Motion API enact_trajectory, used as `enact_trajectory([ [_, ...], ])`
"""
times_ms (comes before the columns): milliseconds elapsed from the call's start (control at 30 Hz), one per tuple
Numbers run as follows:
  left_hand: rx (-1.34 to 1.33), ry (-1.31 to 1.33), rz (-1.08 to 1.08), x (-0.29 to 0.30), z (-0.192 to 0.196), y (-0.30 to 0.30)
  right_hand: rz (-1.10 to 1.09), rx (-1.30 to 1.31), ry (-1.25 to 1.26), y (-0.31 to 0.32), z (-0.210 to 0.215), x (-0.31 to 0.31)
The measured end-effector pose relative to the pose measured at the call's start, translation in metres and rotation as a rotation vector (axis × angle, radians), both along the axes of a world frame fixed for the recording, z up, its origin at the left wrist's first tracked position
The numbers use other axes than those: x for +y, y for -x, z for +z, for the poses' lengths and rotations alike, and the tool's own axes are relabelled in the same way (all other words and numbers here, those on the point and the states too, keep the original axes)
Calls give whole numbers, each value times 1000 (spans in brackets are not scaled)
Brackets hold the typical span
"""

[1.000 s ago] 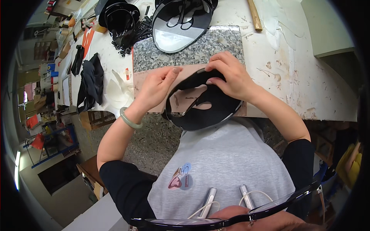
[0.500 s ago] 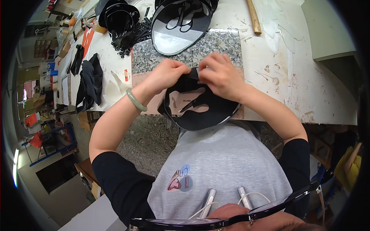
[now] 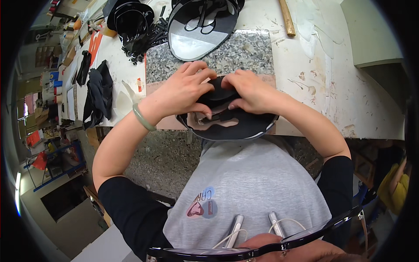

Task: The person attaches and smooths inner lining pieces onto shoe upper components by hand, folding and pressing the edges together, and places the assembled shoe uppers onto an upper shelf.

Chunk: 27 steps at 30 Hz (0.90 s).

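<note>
- The curved black piece [image 3: 251, 123] with cut-outs sits at the centre of the frame, over the pinkish board [image 3: 170, 123].
- Your left hand [image 3: 187, 91] is at its upper left, thumb spread well away from the bent fingers; whether they grip it, I cannot tell.
- Your right hand [image 3: 250, 92] grips its upper edge, fingers bent over it, thumb inside.
- Above your hands lies a speckled stone slab [image 3: 253, 50]; a wooden handle [image 3: 286, 18] is at upper right.
</note>
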<state>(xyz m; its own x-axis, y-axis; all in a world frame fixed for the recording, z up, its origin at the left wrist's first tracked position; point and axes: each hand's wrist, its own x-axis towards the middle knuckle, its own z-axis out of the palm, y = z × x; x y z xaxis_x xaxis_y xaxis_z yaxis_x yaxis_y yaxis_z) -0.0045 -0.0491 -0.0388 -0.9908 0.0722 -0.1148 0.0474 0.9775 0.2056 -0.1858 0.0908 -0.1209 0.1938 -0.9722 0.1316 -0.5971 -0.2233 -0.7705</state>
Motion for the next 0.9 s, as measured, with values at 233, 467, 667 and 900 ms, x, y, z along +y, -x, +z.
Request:
enact_trajectory([
  [233, -165, 95, -94, -11, -9, 18, -36, 201, -85, -11, 17, -11],
  [467, -110, 46, -13, -17, -15, 7, 38, 99, 151, 0, -7, -15],
  [667, -178, 189, -14, -10, -11, 15, -48, 43, 297, -1, -26, -6],
  [900, -276, 189, 93, -16, -14, 17, -217, 140, 494, 0, -25, -5],
])
